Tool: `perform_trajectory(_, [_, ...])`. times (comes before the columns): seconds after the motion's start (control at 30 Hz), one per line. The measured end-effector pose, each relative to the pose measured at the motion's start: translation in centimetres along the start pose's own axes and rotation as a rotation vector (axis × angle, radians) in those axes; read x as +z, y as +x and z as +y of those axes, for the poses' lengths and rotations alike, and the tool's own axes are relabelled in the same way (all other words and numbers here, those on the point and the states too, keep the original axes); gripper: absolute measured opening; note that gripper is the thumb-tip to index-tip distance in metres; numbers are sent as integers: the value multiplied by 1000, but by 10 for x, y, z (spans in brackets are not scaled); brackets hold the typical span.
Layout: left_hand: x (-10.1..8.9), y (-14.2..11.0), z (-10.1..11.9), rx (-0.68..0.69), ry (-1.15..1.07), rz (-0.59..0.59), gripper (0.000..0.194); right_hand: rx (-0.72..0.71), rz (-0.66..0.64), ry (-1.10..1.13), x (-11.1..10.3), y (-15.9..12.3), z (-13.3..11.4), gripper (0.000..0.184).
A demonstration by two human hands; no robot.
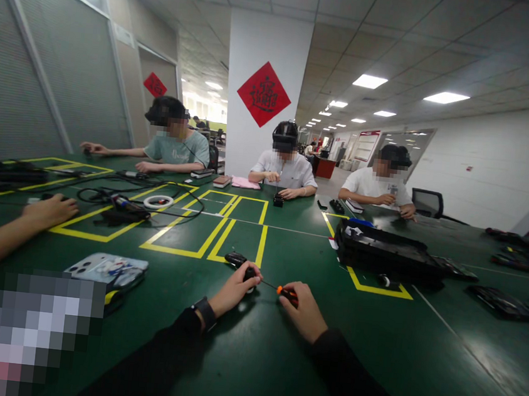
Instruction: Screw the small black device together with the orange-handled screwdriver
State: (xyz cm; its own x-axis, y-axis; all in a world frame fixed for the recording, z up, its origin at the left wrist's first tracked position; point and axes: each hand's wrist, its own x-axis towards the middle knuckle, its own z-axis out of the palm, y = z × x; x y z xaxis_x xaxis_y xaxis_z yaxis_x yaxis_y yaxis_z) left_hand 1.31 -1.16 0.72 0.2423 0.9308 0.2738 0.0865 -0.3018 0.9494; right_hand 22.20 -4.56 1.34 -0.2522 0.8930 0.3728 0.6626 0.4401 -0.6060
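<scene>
My left hand [235,288], with a dark band on its wrist, is closed around a black rounded object [235,258] just above the green table. Part of that object sticks out past the fingers on the far side; its kind is not clear. In my right hand [305,312] is a screwdriver [290,297] with an orange and black handle, gripped by the fingers. Its thin shaft points left toward the black object near my left fingers. Whether the tip touches it, I cannot tell.
A black plastic housing [386,248] lies to the right. Left of my hands sits a pale blue case [108,270]. Cables and a white roll [158,202] are farther left. A neighbour's arm [10,231] reaches in at left. Several people sit across the table [285,364].
</scene>
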Motion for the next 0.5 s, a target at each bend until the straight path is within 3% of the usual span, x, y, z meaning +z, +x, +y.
perform_trajectory(0.17, [0,0,-1,12,-12,-14,16,-21,-10,11,-1,2,4,21])
perform_trajectory(0.3, [0,0,0,5,8,-12,17,-24,17,21,0,1,6,13])
perform_trajectory(0.5, [0,-1,3,-5,27,8,18,-10,-12,31,2,-1,6,17])
